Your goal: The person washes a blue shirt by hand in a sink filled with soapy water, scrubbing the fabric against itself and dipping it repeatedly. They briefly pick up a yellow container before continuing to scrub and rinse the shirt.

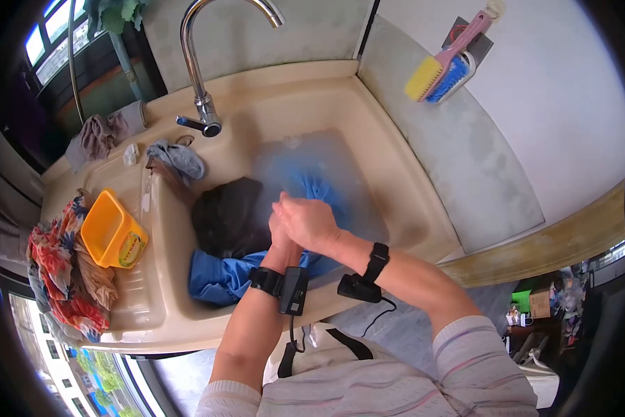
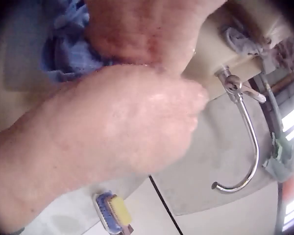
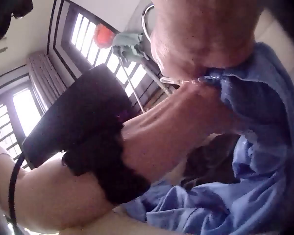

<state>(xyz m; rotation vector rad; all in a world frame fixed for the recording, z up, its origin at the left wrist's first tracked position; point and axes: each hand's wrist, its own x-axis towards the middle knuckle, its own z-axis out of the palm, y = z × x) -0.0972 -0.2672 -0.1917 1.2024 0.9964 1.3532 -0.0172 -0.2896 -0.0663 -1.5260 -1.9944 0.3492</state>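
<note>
Over the sink, both hands are pressed together on a wet blue cloth. My right hand is curled on top and grips a bunch of it. Beneath and beside it, my left hand holds the same cloth, its fingers mostly hidden. Folds of the blue cloth come out between the hands in the right wrist view. One part trails into cloudy water; another lies bunched by the sink's front wall. A dark cloth lies left of the hands.
A beige sink surrounds the hands, with a chrome tap behind. On the left drainboard stand a yellow-orange plastic tub and a pile of patterned clothes. A grey cloth hangs over the divider. Brushes hang on the right wall.
</note>
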